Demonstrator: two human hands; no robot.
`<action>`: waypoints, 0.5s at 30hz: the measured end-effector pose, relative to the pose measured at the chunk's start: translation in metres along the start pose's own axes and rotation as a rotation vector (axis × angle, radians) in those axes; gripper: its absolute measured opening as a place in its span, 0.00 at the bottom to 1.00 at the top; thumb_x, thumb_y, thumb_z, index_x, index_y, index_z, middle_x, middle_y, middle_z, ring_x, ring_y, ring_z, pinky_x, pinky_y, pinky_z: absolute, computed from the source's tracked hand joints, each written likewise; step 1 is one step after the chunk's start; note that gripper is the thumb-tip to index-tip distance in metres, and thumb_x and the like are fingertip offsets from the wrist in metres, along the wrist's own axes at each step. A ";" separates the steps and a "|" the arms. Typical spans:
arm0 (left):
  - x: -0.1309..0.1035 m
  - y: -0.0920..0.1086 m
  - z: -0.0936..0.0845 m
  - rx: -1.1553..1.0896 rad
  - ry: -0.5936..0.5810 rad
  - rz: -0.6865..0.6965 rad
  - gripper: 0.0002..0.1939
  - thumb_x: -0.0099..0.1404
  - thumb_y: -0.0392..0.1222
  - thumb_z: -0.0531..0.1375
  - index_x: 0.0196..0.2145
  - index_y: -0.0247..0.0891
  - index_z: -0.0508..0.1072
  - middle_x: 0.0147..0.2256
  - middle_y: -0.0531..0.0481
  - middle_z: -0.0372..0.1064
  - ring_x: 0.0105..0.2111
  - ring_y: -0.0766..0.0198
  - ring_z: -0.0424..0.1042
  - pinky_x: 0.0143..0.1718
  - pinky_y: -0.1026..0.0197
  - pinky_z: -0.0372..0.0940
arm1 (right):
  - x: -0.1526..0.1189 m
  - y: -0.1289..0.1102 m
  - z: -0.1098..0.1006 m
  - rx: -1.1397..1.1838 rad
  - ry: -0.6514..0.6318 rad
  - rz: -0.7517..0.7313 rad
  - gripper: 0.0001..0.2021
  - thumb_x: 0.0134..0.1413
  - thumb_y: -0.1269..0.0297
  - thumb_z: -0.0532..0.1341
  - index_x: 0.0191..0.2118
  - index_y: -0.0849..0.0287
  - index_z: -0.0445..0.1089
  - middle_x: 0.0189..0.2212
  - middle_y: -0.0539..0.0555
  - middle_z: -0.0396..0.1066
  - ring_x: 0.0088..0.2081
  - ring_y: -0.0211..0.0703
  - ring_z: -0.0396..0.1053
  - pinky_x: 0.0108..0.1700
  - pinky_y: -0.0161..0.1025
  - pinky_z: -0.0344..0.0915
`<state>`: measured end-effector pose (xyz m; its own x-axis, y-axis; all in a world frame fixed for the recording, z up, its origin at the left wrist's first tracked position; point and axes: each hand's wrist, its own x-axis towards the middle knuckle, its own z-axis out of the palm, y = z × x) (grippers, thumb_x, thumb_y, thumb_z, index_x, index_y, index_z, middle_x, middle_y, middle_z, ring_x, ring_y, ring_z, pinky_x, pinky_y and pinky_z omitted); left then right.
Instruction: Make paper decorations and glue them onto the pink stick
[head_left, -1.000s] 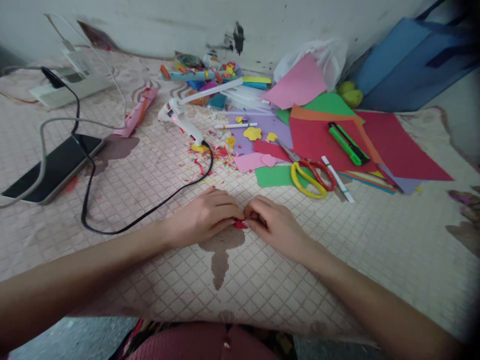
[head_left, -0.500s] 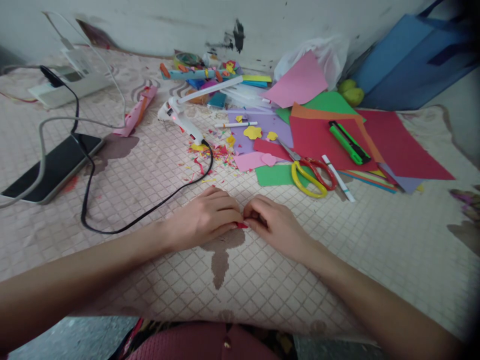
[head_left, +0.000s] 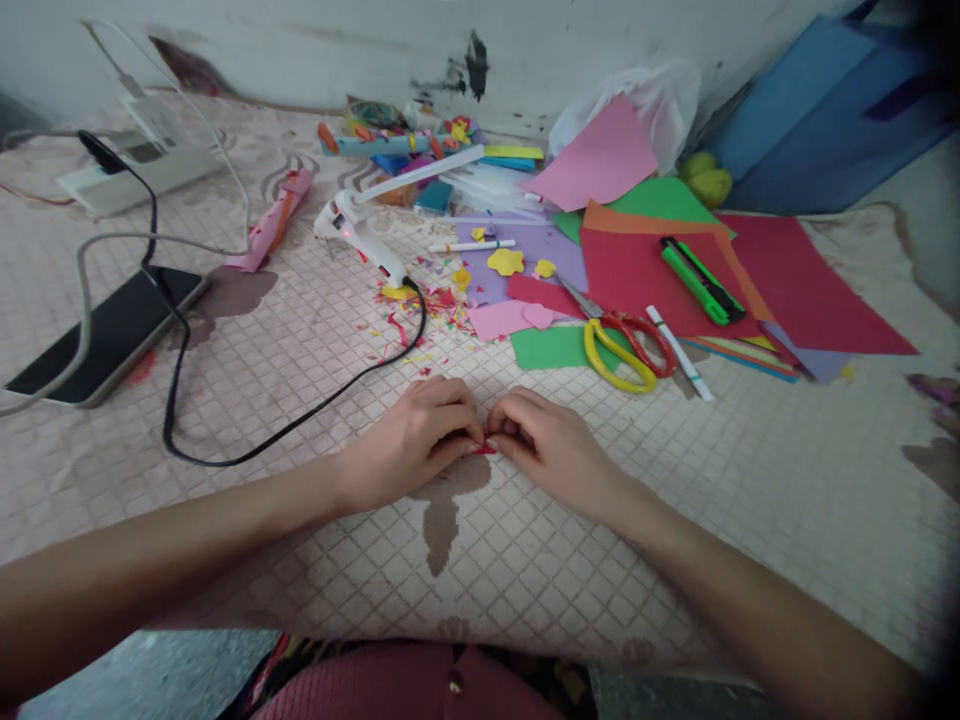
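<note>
At a table covered with a cream, diamond-patterned cloth (head_left: 555, 590), a person's bare left hand (head_left: 411, 440) and bare right hand (head_left: 559, 455) meet fingertip to fingertip, both pinching a small piece of red paper (head_left: 486, 446) between thumbs and fingers. The piece sits low over the cloth, close to the near edge, mostly hidden by the fingers. Just beyond the hands lie multicoloured paper scraps (head_left: 442, 305) and a white glue gun (head_left: 367, 240) with a glowing red light, its black cable (head_left: 300, 418) looping to the left. To the right rest scissors with one yellow and one red handle loop (head_left: 619, 372), a white marker (head_left: 679, 352) and a green-and-black plastic cutter (head_left: 701, 283), the cutter atop red sheets of paper (head_left: 630, 290). A black-screened phone (head_left: 105, 335) lies at far left.
</note>
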<state>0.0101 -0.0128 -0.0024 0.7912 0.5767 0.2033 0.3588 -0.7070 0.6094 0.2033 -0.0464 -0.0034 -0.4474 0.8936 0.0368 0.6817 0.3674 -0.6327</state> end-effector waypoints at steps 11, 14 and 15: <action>0.002 -0.001 -0.001 -0.036 0.002 -0.067 0.06 0.62 0.33 0.54 0.30 0.35 0.69 0.34 0.48 0.62 0.37 0.63 0.62 0.41 0.58 0.61 | 0.000 0.002 0.001 0.004 0.017 -0.006 0.06 0.51 0.75 0.57 0.31 0.57 0.61 0.30 0.49 0.63 0.32 0.37 0.61 0.31 0.34 0.56; 0.003 -0.002 0.000 -0.026 -0.004 -0.064 0.05 0.62 0.32 0.54 0.30 0.35 0.69 0.35 0.49 0.62 0.38 0.63 0.62 0.42 0.58 0.60 | 0.000 0.001 0.001 0.001 0.015 -0.004 0.06 0.50 0.75 0.57 0.31 0.57 0.61 0.30 0.49 0.63 0.32 0.37 0.61 0.31 0.34 0.56; 0.004 -0.002 0.001 -0.017 -0.005 -0.065 0.05 0.62 0.32 0.54 0.30 0.35 0.69 0.34 0.49 0.62 0.38 0.63 0.62 0.42 0.58 0.60 | 0.000 0.001 0.001 0.001 0.015 -0.001 0.06 0.51 0.75 0.57 0.31 0.57 0.61 0.30 0.49 0.64 0.32 0.37 0.62 0.31 0.34 0.56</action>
<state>0.0127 -0.0093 -0.0033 0.7690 0.6191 0.1595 0.4008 -0.6612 0.6342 0.2035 -0.0463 -0.0046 -0.4395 0.8969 0.0494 0.6806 0.3684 -0.6333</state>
